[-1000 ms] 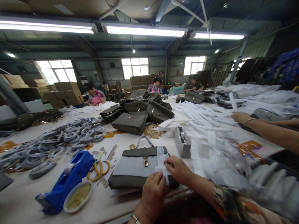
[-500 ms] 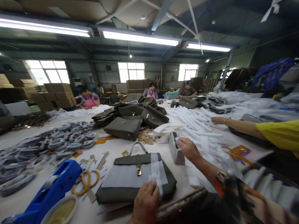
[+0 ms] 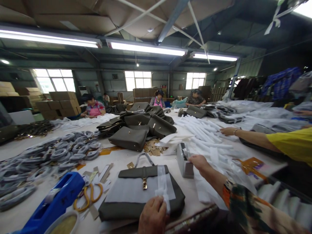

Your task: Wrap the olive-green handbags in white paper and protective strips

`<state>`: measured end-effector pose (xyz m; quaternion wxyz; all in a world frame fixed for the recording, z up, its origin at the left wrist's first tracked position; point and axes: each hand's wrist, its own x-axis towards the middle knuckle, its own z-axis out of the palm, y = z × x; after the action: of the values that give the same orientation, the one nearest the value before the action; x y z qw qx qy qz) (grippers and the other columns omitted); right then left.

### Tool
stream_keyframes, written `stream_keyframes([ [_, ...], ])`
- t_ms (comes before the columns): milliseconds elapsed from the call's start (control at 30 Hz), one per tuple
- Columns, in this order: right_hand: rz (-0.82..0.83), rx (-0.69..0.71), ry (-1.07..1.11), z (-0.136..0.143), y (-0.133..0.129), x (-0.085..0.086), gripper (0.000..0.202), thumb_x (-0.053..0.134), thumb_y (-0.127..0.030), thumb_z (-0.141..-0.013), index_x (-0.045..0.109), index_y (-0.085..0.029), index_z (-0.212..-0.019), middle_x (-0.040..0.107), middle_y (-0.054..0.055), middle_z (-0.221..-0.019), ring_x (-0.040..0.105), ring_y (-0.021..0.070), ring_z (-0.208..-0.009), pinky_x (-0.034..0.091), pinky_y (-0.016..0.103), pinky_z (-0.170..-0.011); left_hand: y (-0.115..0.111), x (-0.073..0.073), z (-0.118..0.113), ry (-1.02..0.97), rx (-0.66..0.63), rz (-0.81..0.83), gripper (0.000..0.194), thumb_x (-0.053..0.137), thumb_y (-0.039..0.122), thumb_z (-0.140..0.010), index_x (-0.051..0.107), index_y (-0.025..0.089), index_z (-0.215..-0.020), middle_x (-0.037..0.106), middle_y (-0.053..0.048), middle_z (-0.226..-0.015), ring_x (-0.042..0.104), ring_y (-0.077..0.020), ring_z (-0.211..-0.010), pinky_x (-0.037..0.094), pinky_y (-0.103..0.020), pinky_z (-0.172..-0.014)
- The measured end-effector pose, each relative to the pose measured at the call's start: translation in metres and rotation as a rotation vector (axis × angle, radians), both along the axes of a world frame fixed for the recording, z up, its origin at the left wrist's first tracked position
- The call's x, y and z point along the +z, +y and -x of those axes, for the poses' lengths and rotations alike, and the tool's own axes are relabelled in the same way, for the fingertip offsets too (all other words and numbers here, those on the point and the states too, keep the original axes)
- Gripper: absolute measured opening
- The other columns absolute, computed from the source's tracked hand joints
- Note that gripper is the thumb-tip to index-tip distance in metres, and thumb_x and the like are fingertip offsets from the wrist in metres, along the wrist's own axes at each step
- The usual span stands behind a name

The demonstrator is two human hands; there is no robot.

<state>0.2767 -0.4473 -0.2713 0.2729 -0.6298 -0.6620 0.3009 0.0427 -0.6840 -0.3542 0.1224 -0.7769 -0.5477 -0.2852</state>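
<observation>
A dark olive handbag [image 3: 107, 211] lies in front of me, with a pale sheet [image 3: 126, 191] under its gold clasp [image 3: 144, 183]. A whitish translucent strip [image 3: 162, 177] runs down over the flap and sheet. My left hand [image 3: 153, 214] is closed on the lower end of this strip, against the bag's front. To the right stands a grey tape dispenser [image 3: 180, 162]. My right hand [image 3: 200, 162] is at its front end, fingers pinched at the tape; the piece between the fingertips is mostly hidden. The bag's wrapped handle [image 3: 143, 155] stands up behind it.
A blue tape dispenser [image 3: 56, 198], orange-handled scissors [image 3: 91, 195] and a round tub [image 3: 64, 224] are at left. Wrapped grey coils [image 3: 58, 152] lie beyond. Olive bags [image 3: 129, 138] are heaped mid-table. White strips [image 3: 202, 130] spread rightward, near a co-worker's hand [image 3: 229, 131].
My right hand has drawn slightly away from the top of the grey dispenser, toward its right side. My left hand keeps its place on the strip. The whole view has tilted up slightly.
</observation>
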Motion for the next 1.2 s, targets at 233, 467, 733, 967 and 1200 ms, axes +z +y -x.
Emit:
stream_keyframes([
  [233,0.128,-0.072,-0.033,-0.013,-0.040,-0.014,0.024,0.054,-0.020,-0.079,0.062,-0.017,-0.057,0.066,0.006,-0.060,0.057,0.0152,-0.058,0.037,0.025,-0.055,-0.001,0.002,-0.001,-0.013,-0.007,-0.025,0.037,0.062,0.010,-0.077,0.063,0.021,-0.112,0.071,-0.007,-0.116,0.067,-0.0243,-0.105,0.060,-0.036,-0.095],
  [467,0.543,0.259,0.273,0.021,-0.104,0.003,0.044,0.057,-0.031,-0.079,0.065,-0.019,-0.120,0.077,0.006,-0.091,0.059,0.0111,-0.047,0.031,0.021,-0.040,-0.006,0.018,-0.009,-0.066,0.030,0.024,0.032,0.063,0.009,-0.079,0.064,0.022,-0.108,0.071,-0.006,-0.113,0.067,-0.0255,-0.102,0.062,-0.040,-0.089],
  [733,1.027,0.426,0.519,0.066,-0.145,0.007,0.094,0.049,-0.011,-0.058,0.036,-0.019,-0.151,0.069,-0.003,-0.065,0.047,0.0089,-0.034,0.026,0.017,-0.033,-0.007,0.022,-0.013,-0.104,0.024,0.061,0.013,0.067,0.017,-0.086,0.064,0.022,-0.097,0.070,-0.006,-0.104,0.067,-0.0248,-0.092,0.062,-0.040,-0.081],
  [967,1.006,0.420,0.342,0.075,-0.137,0.007,0.089,0.044,-0.009,-0.058,0.039,-0.022,-0.146,0.060,-0.006,-0.055,0.038,0.0085,-0.030,0.021,0.015,-0.034,-0.007,0.019,-0.012,-0.085,0.074,-0.031,0.007,0.061,0.018,-0.089,0.065,0.022,-0.094,0.070,-0.010,-0.113,0.070,-0.0244,-0.096,0.063,-0.037,-0.079],
  [1200,0.870,0.504,0.147,0.077,-0.138,0.003,0.078,0.049,-0.011,-0.065,0.045,-0.024,-0.142,0.063,-0.006,-0.059,0.042,0.0078,-0.033,0.031,0.015,-0.039,-0.005,0.027,-0.011,-0.088,-0.031,0.001,0.011,0.062,0.017,-0.090,0.065,0.021,-0.100,0.070,-0.006,-0.127,0.068,-0.0228,-0.101,0.062,-0.038,-0.088],
])
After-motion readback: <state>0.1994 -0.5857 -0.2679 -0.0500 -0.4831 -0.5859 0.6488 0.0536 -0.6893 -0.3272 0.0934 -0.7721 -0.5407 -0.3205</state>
